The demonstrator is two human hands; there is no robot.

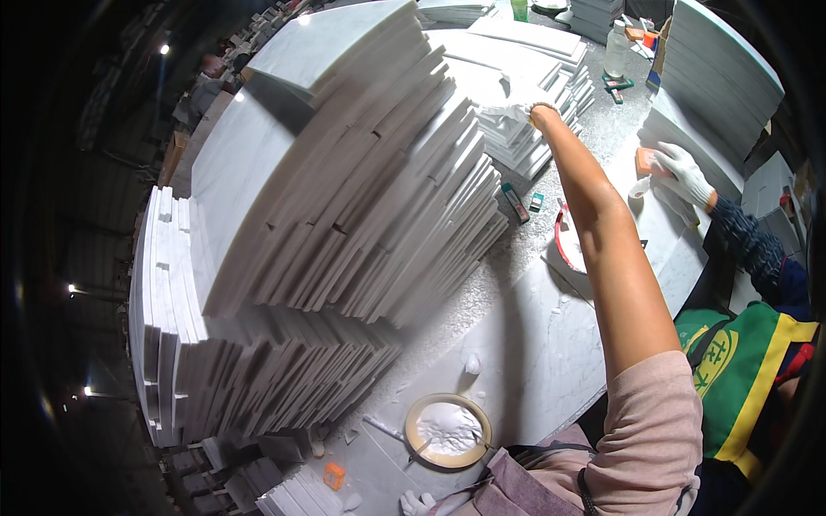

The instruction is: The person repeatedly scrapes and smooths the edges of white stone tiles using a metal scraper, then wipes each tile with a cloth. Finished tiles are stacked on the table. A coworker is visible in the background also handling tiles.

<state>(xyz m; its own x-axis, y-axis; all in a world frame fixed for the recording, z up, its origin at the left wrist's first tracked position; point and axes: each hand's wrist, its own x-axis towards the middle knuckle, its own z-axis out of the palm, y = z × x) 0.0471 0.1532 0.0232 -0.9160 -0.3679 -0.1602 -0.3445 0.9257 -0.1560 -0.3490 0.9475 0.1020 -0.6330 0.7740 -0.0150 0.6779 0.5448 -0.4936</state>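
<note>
My right arm reaches far across the workbench. My right hand, in a white glove, is at the top of a far stack of white marble-like slabs. Glare blends the glove with the slabs, so its fingers and anything in them do not show clearly. Low in the view, my left hand, also gloved in white, is only partly visible, its fingers apart and holding nothing I can see. It is nearest to a cream-coloured bowl of white powder or paste, with thin tools leaning at its rim.
Tall piles of slabs rise at the left, and more slabs stand at the right. A co-worker's gloved hand holds an orange block. A red-rimmed bowl is half behind my arm. A clear bottle stands farther back.
</note>
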